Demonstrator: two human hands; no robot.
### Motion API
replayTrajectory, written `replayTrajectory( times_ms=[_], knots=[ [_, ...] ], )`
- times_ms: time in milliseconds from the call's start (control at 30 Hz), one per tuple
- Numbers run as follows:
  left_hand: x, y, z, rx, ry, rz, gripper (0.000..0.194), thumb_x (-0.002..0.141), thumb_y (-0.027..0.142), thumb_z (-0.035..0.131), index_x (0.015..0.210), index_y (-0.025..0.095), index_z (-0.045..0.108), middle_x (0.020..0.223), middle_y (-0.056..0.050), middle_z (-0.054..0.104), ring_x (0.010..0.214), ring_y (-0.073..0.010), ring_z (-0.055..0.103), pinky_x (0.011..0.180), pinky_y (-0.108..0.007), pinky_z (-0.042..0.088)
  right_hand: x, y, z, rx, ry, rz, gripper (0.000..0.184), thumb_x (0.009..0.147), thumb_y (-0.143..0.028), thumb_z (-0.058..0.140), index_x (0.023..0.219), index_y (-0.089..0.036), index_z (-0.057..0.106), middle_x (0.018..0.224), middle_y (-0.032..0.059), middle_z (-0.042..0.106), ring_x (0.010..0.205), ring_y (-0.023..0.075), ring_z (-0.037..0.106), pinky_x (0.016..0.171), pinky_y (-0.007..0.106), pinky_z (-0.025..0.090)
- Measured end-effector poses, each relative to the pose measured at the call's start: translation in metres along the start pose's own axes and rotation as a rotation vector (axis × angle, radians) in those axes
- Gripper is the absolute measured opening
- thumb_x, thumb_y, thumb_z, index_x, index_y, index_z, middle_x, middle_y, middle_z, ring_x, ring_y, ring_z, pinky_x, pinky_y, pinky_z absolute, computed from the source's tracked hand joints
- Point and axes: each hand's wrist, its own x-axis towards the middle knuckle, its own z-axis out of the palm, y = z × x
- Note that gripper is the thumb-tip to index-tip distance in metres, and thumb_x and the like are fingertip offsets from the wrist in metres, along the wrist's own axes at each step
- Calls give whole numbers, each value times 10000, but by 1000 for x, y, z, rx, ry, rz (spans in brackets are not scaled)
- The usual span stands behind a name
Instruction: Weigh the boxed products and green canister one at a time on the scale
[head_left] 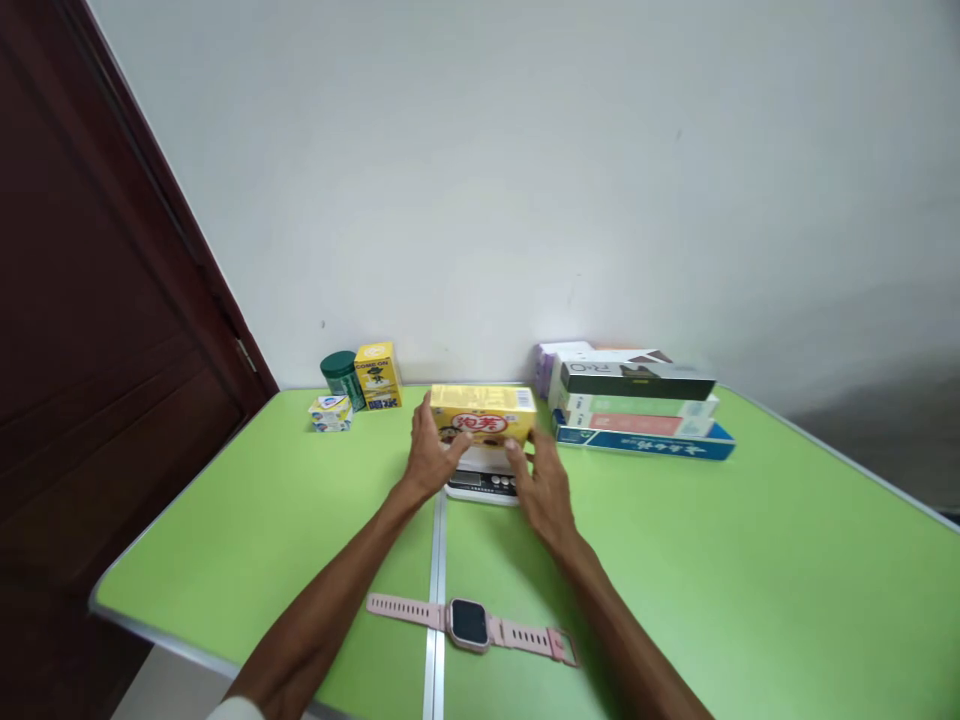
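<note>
A yellow snack box (484, 412) with red and white lettering is gripped at its two ends, over a white digital scale (481, 496). My left hand (433, 450) closes on its left end, thumb across the front. At the right end my right hand (541, 480) holds it the same way. The box hides most of the weighing plate, so I cannot tell whether it rests on it. The scale's display and several buttons show below the box. Nearer to me, a pink smartwatch (469, 624) lies stretched out between my forearms.
On the back left stand a green canister (343, 378), a yellow carton (379, 376) and a small yellow-white box (331, 413). Several flat boxes (637, 405) are stacked at the back right, against the wall. A metal seam (437, 560) crosses the green table (720, 570).
</note>
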Motion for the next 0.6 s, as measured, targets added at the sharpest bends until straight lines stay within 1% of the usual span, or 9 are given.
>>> replayTrajectory(
  times_ms=[100,167,233,300,333,400,467,533,600],
  knots=[
    [3,-26,-6,33,-18,-32,872,769,280,750,1555,172,388,1489,-184,501,1475,-345,433,1270,-503,315,-5,10,16,-8,-68,39,670,993,-689,421,1455,-219,542,1358,174,659,1263,333,608,1082,576,499],
    [3,-38,-6,52,-48,-24,866,766,269,729,1553,148,389,1464,-194,511,1459,-345,446,1260,-508,333,-8,15,18,-21,-89,55,697,994,-688,423,1482,-200,516,1406,191,634,1311,340,583,1121,588,467],
    [0,-49,-4,49,-74,-15,872,770,276,724,1561,151,379,1455,-191,512,1456,-339,448,1256,-508,339,-10,18,16,-38,-88,56,707,998,-685,418,1488,-186,513,1437,201,616,1350,343,557,1150,595,437],
    [-3,-61,-5,14,-88,-46,916,777,301,733,1591,174,333,1493,-183,481,1468,-330,441,1254,-501,343,-12,22,12,-54,-52,76,724,997,-692,413,1480,-165,524,1465,215,596,1390,348,526,1177,600,402],
    [-6,-68,-6,-13,-89,-82,951,779,317,740,1609,181,296,1532,-188,447,1478,-331,435,1252,-502,346,-12,24,9,-60,-25,102,743,993,-702,409,1476,-150,529,1480,225,583,1404,352,513,1187,602,388],
    [-12,-83,-11,-82,-75,-185,1010,785,345,745,1635,190,223,1615,-208,361,1496,-341,426,1248,-515,348,-13,32,1,-64,26,173,785,984,-726,390,1462,-123,543,1486,244,574,1400,361,515,1192,603,374],
    [-17,-98,-18,-156,-54,-279,1022,798,362,732,1646,213,182,1665,-216,306,1505,-345,427,1234,-528,364,-14,42,-8,-68,57,246,810,975,-750,362,1420,-111,581,1452,253,598,1364,367,541,1186,598,374],
    [-21,-108,-23,-215,-37,-326,1013,805,369,723,1648,240,176,1677,-211,308,1502,-337,443,1216,-524,391,-15,52,-16,-71,84,300,804,971,-765,336,1358,-123,626,1399,244,635,1321,362,570,1168,585,391],
    [-23,-113,-26,-246,-29,-331,1009,799,369,733,1644,247,196,1670,-214,333,1480,-333,475,1202,-517,409,-15,59,-22,-62,101,325,785,969,-773,319,1303,-146,653,1353,224,664,1280,349,595,1136,570,423]
  ],
)
